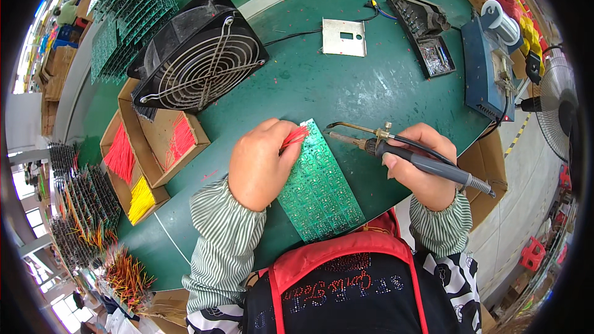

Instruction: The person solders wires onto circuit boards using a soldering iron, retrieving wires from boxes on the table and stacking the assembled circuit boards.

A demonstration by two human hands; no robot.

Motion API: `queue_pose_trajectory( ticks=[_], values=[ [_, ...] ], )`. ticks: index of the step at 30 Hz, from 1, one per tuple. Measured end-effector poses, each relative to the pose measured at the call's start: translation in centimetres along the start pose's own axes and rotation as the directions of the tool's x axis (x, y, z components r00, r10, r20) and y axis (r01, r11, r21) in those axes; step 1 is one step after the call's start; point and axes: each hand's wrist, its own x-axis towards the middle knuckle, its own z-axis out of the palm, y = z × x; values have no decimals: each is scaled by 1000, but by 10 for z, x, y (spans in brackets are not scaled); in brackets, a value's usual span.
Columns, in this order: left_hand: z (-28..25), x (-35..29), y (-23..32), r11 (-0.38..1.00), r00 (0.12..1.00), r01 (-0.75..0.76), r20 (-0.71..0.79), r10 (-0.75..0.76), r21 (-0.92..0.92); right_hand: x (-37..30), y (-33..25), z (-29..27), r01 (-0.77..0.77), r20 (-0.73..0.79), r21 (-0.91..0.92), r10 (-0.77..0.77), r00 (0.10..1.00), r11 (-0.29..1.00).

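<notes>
While your left hand (260, 164) pinches red wires (296, 137) at the far end of the green circuit board (322, 188), your right hand (427, 187) closes around the soldering iron (434, 166), at about two o'clock from it. At nine o'clock, cardboard boxes (143, 148) hold loose red strands (120, 156) and yellow wires (141, 201); toward one o'clock, a black tray (442, 74) holds small greyish pieces (433, 54).
</notes>
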Motion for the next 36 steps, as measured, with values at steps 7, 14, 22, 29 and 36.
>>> queue_pose_trajectory(
  ticks=[7,14,22,29,36],
  values=[
    [12,6,-1,996,999,52,17,-51,-67,5,7,1,-4,1,14,4,1000,1000],
    [16,7,-4,996,999,40,7,-40,-80,8,8,4,6,20,13,-7,1000,1000],
    [14,6,-3,998,999,38,16,-38,-48,5,4,2,-18,0,43,18,1000,999],
    [-27,-1,-14,965,983,-55,-155,97,255,-4,1,-6,19,23,-2,-19,1000,1000],
    [-46,-60,-3,980,990,125,-90,-112,155,-18,-2,9,189,156,17,-190,969,982]
  ],
)
